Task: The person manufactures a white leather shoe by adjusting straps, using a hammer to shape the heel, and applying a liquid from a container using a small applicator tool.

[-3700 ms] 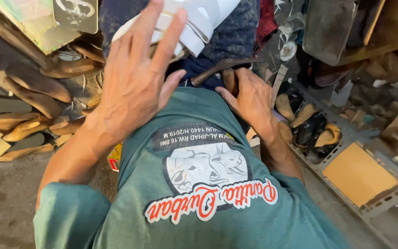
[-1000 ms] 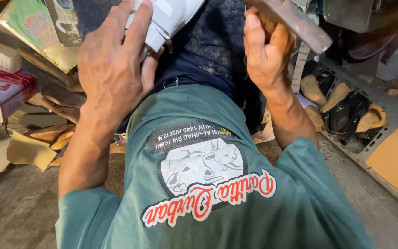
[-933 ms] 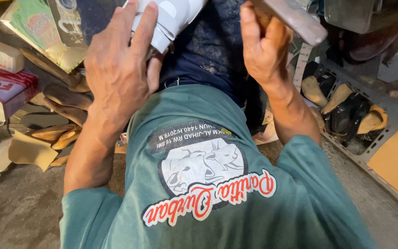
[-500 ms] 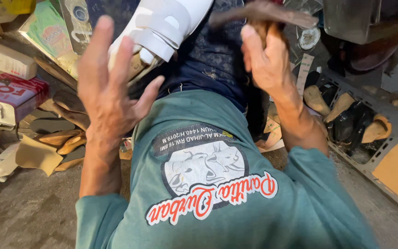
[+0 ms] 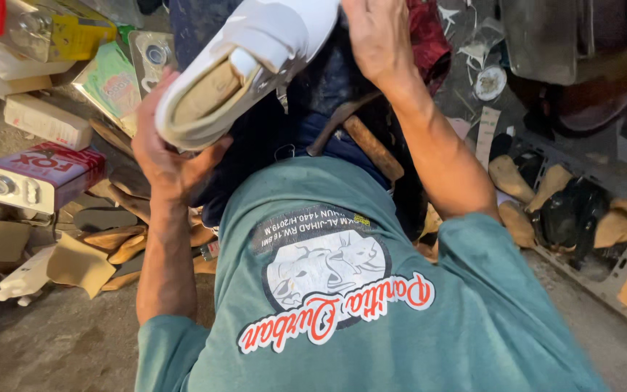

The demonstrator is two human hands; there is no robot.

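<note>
A white shoe (image 5: 255, 58) with a tan insole is held up over my lap, its opening facing me. My left hand (image 5: 168, 156) cups its heel from below. Holding the toe end at the top of the view is my right hand (image 5: 380, 40), with its fingertips cut off by the frame edge. A hammer (image 5: 370, 145) with a wooden handle and a dark metal head lies loose on my lap, just under my right forearm. My green printed shirt (image 5: 342, 305) fills the lower middle of the view.
On the left floor lie a red and white tin (image 5: 38, 178), a clear tin with a yellow label (image 5: 45, 29), a small white box (image 5: 48, 120) and brown sole pieces (image 5: 114, 239). A tray of dark and tan shoes (image 5: 567, 214) sits at the right.
My right hand has let go of the hammer, which now lies on my lap, and has moved to the shoe's toe. My left hand has closed under the heel and the shoe has turned toward me.
</note>
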